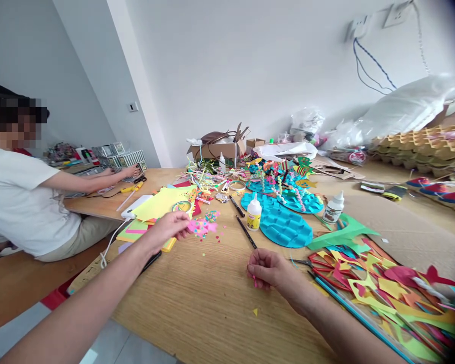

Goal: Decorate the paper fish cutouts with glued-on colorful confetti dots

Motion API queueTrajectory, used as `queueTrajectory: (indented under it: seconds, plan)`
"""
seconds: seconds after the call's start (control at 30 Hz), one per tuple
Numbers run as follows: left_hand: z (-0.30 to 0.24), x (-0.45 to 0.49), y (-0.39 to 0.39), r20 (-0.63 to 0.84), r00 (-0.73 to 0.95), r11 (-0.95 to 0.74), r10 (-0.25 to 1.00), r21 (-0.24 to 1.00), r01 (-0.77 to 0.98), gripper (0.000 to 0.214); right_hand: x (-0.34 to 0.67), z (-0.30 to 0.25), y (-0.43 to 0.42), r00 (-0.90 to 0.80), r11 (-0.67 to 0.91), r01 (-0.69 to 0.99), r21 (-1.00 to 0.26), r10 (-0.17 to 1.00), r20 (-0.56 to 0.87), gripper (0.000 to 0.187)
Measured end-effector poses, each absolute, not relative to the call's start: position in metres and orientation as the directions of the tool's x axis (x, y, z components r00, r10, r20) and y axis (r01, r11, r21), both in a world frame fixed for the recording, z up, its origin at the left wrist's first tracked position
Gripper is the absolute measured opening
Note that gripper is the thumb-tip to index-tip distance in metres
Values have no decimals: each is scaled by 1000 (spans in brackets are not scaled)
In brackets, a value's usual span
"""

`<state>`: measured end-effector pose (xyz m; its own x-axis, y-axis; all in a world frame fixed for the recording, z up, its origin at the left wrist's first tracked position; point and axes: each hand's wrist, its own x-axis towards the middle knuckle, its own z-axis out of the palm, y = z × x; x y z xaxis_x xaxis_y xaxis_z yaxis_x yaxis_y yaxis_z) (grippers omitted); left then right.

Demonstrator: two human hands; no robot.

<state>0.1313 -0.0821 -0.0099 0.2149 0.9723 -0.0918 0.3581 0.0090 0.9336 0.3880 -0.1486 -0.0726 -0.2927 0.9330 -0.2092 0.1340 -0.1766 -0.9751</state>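
Observation:
My left hand (174, 225) is closed, its fingertips pinching the edge of a pink paper fish (202, 227) dotted with small coloured pieces. Just beyond the fish is a little heap of confetti dots (211, 216). My right hand (267, 268) is closed too, over the bare wood, with a small pink scrap (255, 281) showing under its fingers; most of that piece is hidden. A black pen (246, 232) lies just past the right hand. Behind it stands a glue bottle (254, 215) with a yellow label, beside a blue egg-carton oval (284, 222).
Colourful paper scraps (387, 288) and red-handled scissors (322, 268) cover the right side. A second white bottle (333, 207) stands near green paper (349, 232). Yellow sheets (163, 202) are stacked at left. Paper-fish decorations (284, 177) stand behind. A co-worker (26, 197) sits far left.

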Motion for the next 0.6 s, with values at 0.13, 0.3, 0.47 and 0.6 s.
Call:
queueTrajectory:
  seconds: [0.13,0.3,0.47,0.6]
  plan:
    - [1,89,-41,-11,30,-1,999,934,356,20,386,-73,-149,-298,-164,169,-972,931,-209,15]
    - [-3,48,3,1,-164,64,987,919,388,17,387,-74,-149,-296,-126,219,-968,936,-189,8]
    - [-19,23,30,-43,-280,171,959,876,452,21,387,-78,-147,-303,-129,246,-961,931,-202,7]
    - [-31,14,42,-45,-328,215,943,837,503,28,388,-84,-144,-298,-116,268,-956,934,-197,7]
